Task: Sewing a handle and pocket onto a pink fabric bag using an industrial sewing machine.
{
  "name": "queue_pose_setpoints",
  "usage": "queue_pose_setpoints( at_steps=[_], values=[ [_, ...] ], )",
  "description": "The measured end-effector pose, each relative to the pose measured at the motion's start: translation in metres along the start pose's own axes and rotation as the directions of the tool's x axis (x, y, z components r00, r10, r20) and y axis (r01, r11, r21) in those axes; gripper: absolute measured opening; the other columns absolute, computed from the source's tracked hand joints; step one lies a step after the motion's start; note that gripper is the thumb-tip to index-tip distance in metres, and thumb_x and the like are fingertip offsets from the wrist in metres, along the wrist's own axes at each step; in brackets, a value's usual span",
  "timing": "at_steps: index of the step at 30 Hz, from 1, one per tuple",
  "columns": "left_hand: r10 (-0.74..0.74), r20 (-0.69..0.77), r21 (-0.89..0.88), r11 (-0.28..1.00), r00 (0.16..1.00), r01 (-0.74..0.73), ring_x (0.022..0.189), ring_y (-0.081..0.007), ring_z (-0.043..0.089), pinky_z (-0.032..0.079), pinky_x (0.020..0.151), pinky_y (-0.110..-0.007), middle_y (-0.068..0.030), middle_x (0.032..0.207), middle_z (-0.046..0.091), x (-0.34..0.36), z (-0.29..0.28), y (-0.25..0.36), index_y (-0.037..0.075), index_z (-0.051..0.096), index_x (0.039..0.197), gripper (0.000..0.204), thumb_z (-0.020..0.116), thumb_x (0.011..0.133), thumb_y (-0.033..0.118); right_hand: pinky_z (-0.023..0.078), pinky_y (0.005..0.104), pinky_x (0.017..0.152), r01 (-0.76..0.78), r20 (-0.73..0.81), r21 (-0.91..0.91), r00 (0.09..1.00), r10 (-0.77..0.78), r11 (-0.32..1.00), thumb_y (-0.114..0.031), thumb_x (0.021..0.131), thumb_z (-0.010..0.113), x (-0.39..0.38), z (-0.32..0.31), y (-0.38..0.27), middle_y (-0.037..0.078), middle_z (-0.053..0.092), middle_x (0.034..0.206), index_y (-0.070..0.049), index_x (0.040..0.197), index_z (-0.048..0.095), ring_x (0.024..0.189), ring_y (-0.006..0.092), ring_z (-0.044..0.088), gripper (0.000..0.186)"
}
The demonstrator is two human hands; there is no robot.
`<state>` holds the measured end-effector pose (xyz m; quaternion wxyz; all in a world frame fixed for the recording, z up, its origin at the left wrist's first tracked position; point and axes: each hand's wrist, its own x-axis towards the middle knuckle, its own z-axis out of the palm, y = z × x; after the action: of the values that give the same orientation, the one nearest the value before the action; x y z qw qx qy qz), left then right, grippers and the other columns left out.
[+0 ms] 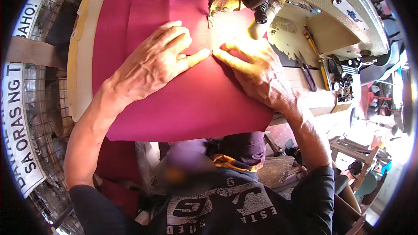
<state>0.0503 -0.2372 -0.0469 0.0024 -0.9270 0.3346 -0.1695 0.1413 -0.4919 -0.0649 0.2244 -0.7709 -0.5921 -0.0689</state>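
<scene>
Black printed shirt [217, 200] cloth lies nearest my view. Before the pebbled cream sewing machine [324, 2] spreads a smooth crimson sheet [187, 113]; I see the left hand [156, 58] and right hand [261, 67] half-curled on it, thumb tips [203, 55] nearly meeting, though whether they pinch it I cannot tell. Beside the machine, a tray [342, 106] holds small metal parts [345, 80].

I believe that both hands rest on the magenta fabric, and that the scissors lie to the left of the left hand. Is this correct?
Not quite: the scissors lie to the right of the right hand, as the head view shows. The left hand and right hand do rest on the magenta fabric.
</scene>
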Motion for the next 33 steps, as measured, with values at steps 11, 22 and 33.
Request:
queue_pose_setpoints(
  at_steps=[11,22,33],
  values=[
    [-0.053,-0.011,-0.258,0.965,0.999,0.049,0.129,-0.0340,0.057,0.044,0.115,-0.051,-0.0131,0.125,0.064,0.005,0.012,-0.002,0.007,0.071,0.124,0.036,0.062,0.088,0.008,0.047,0.0444,0.091,0.011,0.084,0.007,0.996,-0.011,1.000,-0.016,0.085,0.066,0.000,-0.007,0.011,0.008,0.064,0.116,-0.008,0.125,0.064,0.106,0.0294,0.061,0.040],
    [-0.010,-0.031,-0.243,0.970,0.999,0.003,0.129,-0.0326,0.057,0.043,0.116,-0.051,-0.0116,0.123,0.063,0.018,0.021,-0.038,0.004,0.071,0.120,0.033,0.062,0.089,0.008,0.049,0.0488,0.091,-0.052,0.133,-0.032,0.990,0.056,0.998,-0.013,0.089,0.061,0.009,-0.018,0.020,0.015,0.066,0.111,-0.008,0.131,0.063,0.100,0.0358,0.062,0.043],
    [-0.031,-0.084,-0.220,0.975,0.996,0.011,0.124,-0.0277,0.060,0.047,0.113,-0.050,-0.0097,0.119,0.063,0.021,0.026,-0.040,0.006,0.071,0.118,0.031,0.063,0.088,0.008,0.038,0.0410,0.115,-0.522,-0.483,-0.389,0.817,0.315,0.759,-0.034,0.105,0.045,-0.117,-0.303,0.122,0.012,0.061,0.142,-0.008,0.139,0.062,0.131,0.0244,0.057,0.046]
  ],
)
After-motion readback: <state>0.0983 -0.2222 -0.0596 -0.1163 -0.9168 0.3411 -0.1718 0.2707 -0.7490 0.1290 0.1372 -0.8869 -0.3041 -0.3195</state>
